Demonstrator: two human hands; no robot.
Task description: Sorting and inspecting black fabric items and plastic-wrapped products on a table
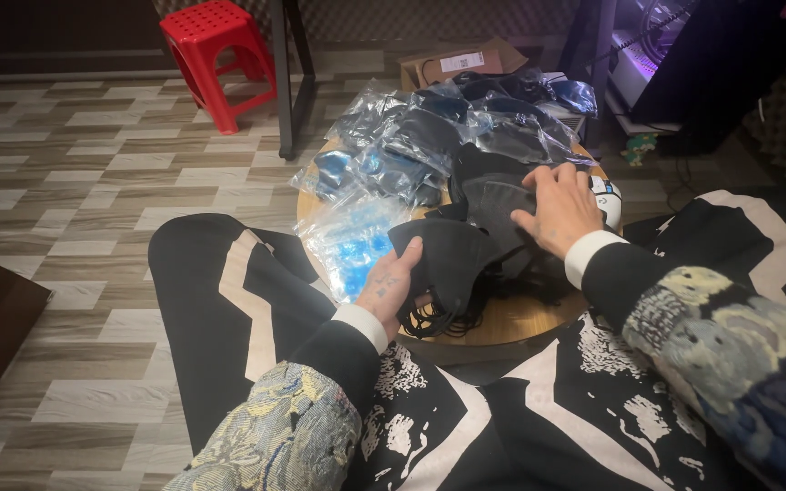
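Observation:
A round wooden table [520, 320] stands between my knees. On it lies a heap of black face masks [493, 214] with tangled ear loops. My left hand [393, 284] holds one black mask [448, 259] by its lower left edge at the table's front. My right hand [559, 207] rests palm down, fingers spread, on top of the mask heap. Several clear plastic bags [429, 136] holding more dark masks are piled at the table's far side.
An empty clear bag with blue print [352, 238] lies at the table's left edge. A red plastic stool [216, 55] stands far left. A cardboard box [461, 62] sits behind the table. A white object [607, 200] lies by my right hand. My black-and-white trouser legs flank the table.

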